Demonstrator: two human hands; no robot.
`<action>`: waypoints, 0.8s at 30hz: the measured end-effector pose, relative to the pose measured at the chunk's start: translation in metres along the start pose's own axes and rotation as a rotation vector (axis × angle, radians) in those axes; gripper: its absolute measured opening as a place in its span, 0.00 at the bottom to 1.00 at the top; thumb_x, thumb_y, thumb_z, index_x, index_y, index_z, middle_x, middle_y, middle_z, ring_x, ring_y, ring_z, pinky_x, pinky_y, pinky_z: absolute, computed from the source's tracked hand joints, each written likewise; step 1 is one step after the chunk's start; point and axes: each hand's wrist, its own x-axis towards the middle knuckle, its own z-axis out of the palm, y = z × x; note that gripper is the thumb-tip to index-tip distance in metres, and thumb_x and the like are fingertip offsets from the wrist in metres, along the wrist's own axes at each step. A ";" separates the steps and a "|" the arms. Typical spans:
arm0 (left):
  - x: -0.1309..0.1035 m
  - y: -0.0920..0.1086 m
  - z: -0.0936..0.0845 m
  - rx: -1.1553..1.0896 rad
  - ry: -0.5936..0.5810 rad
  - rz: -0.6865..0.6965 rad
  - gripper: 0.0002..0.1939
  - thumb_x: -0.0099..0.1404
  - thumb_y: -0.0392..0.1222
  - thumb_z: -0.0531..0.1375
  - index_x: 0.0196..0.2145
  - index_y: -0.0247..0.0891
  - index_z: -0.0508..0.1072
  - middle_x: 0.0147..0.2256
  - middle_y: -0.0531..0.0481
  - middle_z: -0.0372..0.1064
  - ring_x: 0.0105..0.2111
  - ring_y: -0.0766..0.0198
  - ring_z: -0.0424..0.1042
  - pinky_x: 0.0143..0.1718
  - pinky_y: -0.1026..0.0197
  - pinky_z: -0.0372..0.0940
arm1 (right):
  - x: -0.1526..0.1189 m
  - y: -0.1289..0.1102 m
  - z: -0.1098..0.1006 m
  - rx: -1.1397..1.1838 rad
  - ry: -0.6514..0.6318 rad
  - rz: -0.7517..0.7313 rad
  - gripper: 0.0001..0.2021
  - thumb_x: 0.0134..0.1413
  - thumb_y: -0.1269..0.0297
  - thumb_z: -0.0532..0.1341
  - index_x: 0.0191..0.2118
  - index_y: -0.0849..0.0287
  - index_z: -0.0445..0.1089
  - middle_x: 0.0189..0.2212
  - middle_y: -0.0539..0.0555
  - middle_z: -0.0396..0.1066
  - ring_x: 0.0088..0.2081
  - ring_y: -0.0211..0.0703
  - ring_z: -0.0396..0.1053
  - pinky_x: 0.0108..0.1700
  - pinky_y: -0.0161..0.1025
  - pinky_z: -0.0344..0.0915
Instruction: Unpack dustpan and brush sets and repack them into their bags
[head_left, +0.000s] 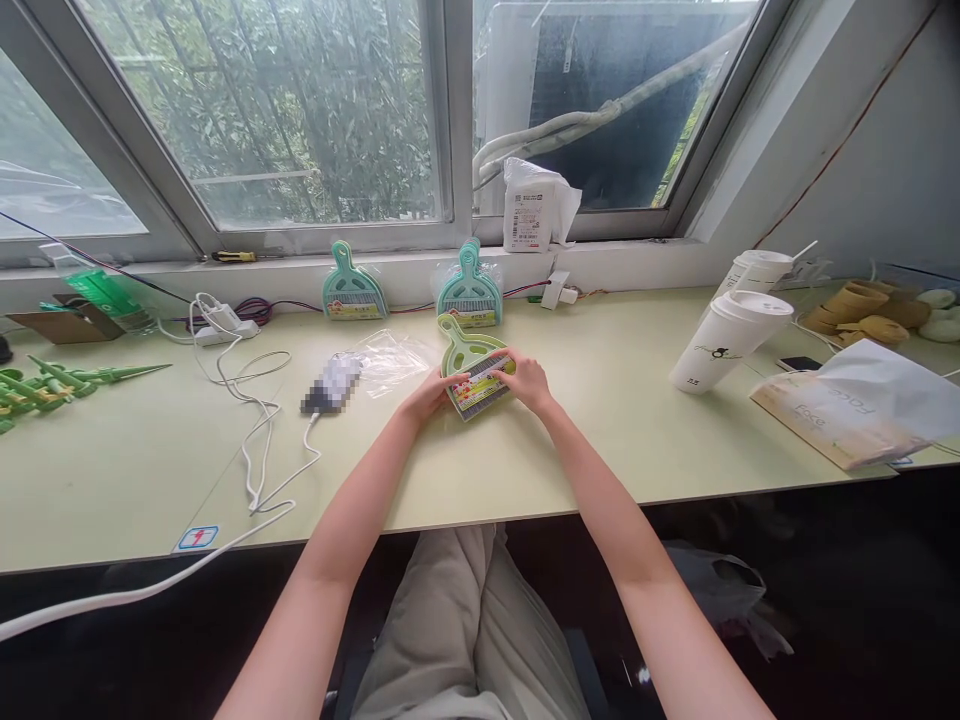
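Observation:
Between my hands is a light green mini dustpan and brush set [471,350] with a printed label across its bristles, tilted on the table's near middle. My left hand [429,392] grips its left edge, fingers closed. My right hand [527,380] is closed at its right side, with thumb and fingers at the label. Behind it, against the wall, stand two teal dustpan and brush sets, one at the left [354,285] and one straight ahead [470,290]. A crumpled clear plastic bag [397,362] lies just left of my left hand.
A phone [330,385] on a white cable [259,450] lies to the left. White paper cups [727,340] and a tissue pack [855,405] stand at the right. Green plastic pieces [60,385] lie far left. A white paper bag [534,210] sits on the sill.

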 end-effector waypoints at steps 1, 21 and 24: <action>0.000 0.000 0.000 0.025 -0.004 0.008 0.31 0.52 0.45 0.69 0.53 0.40 0.68 0.49 0.41 0.72 0.46 0.50 0.74 0.47 0.51 0.71 | 0.000 0.000 0.000 -0.016 -0.003 0.000 0.14 0.57 0.60 0.60 0.50 0.49 0.70 0.34 0.50 0.75 0.34 0.43 0.70 0.36 0.35 0.62; 0.003 0.011 -0.006 0.155 0.080 0.150 0.30 0.56 0.56 0.65 0.52 0.37 0.70 0.50 0.39 0.72 0.48 0.49 0.72 0.48 0.47 0.68 | 0.004 -0.007 0.038 1.345 -0.057 0.415 0.12 0.47 0.67 0.68 0.39 0.59 0.69 0.39 0.56 0.77 0.37 0.44 0.76 0.46 0.45 0.74; 0.006 0.015 -0.023 0.437 0.286 0.142 0.31 0.66 0.62 0.49 0.54 0.36 0.68 0.48 0.35 0.72 0.48 0.46 0.71 0.47 0.43 0.67 | 0.006 -0.001 0.032 1.368 -0.017 0.436 0.10 0.47 0.70 0.67 0.37 0.61 0.70 0.37 0.56 0.77 0.35 0.43 0.77 0.43 0.44 0.76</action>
